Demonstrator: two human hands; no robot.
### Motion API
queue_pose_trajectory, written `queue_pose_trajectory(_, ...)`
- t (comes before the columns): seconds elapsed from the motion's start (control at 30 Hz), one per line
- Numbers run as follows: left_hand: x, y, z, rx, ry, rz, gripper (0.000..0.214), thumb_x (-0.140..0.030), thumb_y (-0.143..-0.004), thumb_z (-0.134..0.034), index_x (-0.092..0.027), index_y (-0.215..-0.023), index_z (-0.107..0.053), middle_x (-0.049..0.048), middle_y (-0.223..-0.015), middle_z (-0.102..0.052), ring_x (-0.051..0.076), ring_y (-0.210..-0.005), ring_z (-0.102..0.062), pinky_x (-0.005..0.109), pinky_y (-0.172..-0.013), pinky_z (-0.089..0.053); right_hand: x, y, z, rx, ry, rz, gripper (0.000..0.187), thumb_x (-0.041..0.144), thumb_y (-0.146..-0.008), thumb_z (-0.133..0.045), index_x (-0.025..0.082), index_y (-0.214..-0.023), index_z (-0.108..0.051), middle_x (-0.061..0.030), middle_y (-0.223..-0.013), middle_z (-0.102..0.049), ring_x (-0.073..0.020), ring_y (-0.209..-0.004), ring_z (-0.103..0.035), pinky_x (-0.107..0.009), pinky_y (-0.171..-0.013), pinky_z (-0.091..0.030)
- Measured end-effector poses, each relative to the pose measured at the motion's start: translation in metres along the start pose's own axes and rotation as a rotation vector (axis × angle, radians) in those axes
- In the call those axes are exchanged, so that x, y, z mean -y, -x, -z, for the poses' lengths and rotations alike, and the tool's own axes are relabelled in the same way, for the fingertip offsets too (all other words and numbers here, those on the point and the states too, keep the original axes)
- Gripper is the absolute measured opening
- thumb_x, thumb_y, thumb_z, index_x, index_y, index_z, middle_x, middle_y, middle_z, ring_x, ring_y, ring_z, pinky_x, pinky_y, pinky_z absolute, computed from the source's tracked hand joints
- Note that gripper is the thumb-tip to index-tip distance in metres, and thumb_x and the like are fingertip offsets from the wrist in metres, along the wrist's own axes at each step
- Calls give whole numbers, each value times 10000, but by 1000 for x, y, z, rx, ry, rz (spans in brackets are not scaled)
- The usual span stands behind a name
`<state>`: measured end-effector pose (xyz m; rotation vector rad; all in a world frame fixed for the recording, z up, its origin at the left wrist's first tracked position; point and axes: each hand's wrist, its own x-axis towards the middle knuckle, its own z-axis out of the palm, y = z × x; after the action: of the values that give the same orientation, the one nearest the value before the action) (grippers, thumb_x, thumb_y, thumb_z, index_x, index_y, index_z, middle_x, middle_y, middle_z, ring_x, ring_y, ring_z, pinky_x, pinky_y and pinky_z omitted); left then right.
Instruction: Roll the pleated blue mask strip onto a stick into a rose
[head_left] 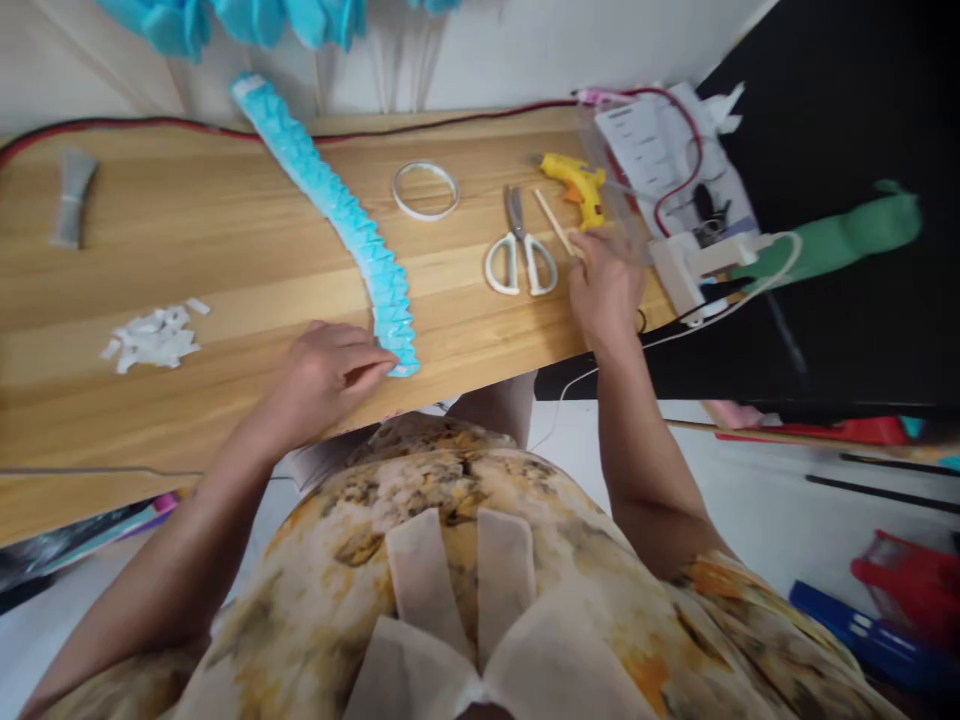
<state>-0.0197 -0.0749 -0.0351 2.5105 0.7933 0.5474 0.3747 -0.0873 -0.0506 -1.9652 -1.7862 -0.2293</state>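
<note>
A long pleated strip of blue-and-white paper [337, 205] lies diagonally across the wooden table [187, 260]. My left hand [326, 375] pinches its near end at the table's front edge. My right hand [604, 285] rests at the right side of the table, its fingers closed around the near end of a thin wooden stick [551, 218]. White-handled scissors [520, 255] lie just left of that hand, and a yellow glue gun [577, 183] sits just beyond it.
A white tape ring [425, 189] lies mid-table. White paper scraps [154, 338] and a grey folded piece [73, 198] are at the left. A power strip [694, 265] with cords and a clear packet [649, 150] crowd the right edge. Blue paper decorations [247, 18] hang behind.
</note>
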Motion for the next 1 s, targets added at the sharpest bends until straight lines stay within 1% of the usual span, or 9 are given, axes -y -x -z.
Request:
queue_pose_trajectory(0.07, 1, 3, -4, -28, 35, -2, 302, -333, -1077, -537, -220, -950, -786, 51, -877, -784, 197, -807, -698, 326, -732, -409, 29, 9, 1, -41, -100, 115, 323, 160, -1014, -515, 256, -1224, -741, -138, -1286, -720, -321, -1202, -625, -594, -1066, -493)
queue_pose_trajectory(0.13, 2, 6, -7, -52, 39, -8, 273, -313, -1067, -557, -226, -967, -796, 50, -874, -784, 193, -794, -694, 328, -717, -398, 66, 25, 3, 46, -298, 342, 328, 128, -1018, -490, 249, -1177, -750, -115, -1206, -745, -271, -1117, -645, -501, -978, -530)
queue_pose_trajectory(0.2, 2, 8, -8, -66, 30, -6, 248, -304, -1059, -575, -234, -989, -802, 45, -850, -777, 189, -768, -681, 333, -705, -386, 99, 43, 2, 191, -447, 493, 323, 123, -1014, -492, 267, -1138, -753, -69, -1132, -745, -234, -1042, -648, -439, -908, -524)
queue_pose_trajectory(0.3, 1, 9, -9, -68, 25, -6, 243, -302, -1054, -580, -241, -1001, -810, 47, -827, -768, 190, -744, -663, 338, -700, -382, 126, 60, -3, 321, -531, 551, 350, 110, -1022, -455, 270, -1131, -746, -55, -1092, -740, -207, -996, -635, -392, -868, -485)
queue_pose_trajectory(0.57, 1, 8, -10, -112, 133, 24, 206, -277, -1011, -631, -275, -977, -834, 38, -793, -753, 177, -712, -640, 317, -675, -378, 133, 59, -11, 395, -447, 525, 348, 173, -1051, -461, 299, -1128, -777, -38, -1088, -749, -211, -985, -590, -380, -857, -407)
queue_pose_trajectory(0.67, 0, 10, -7, -109, 339, 117, 180, -348, -996, -668, -302, -994, -842, 26, -779, -753, 160, -661, -625, 298, -642, -407, 136, 59, -13, 429, -396, 485, 340, 188, -1055, -477, 306, -1101, -793, -22, -1073, -757, -211, -980, -586, -382, -855, -382)
queue_pose_trajectory(0.8, -6, 18, 0, -290, 603, 315, 178, -371, -974, -720, -275, -1057, -843, 39, -885, -791, 170, -745, -673, 292, -664, -479, 138, 61, -14, 409, -396, 459, 356, 201, -1069, -460, 309, -1096, -798, -16, -1079, -767, -212, -972, -594, -386, -855, -375)
queue_pose_trajectory(0.9, -11, 24, 3, -362, 585, 407, 138, -320, -967, -723, -275, -1025, -841, 22, -920, -794, 172, -805, -687, 293, -704, -499, 136, 63, -16, 388, -417, 453, 347, 202, -1068, -458, 302, -1098, -788, -22, -1098, -774, -218, -992, -608, -389, -876, -383)
queue_pose_trajectory(1.0, -14, 27, 4, -352, 442, 396, 126, -291, -969, -703, -262, -969, -826, 12, -863, -771, 171, -773, -675, 301, -692, -489, 135, 64, -18, 367, -446, 471, 344, 166, -1055, -441, 278, -1160, -749, -37, -1162, -779, -227, -1041, -625, -393, -903, -397)
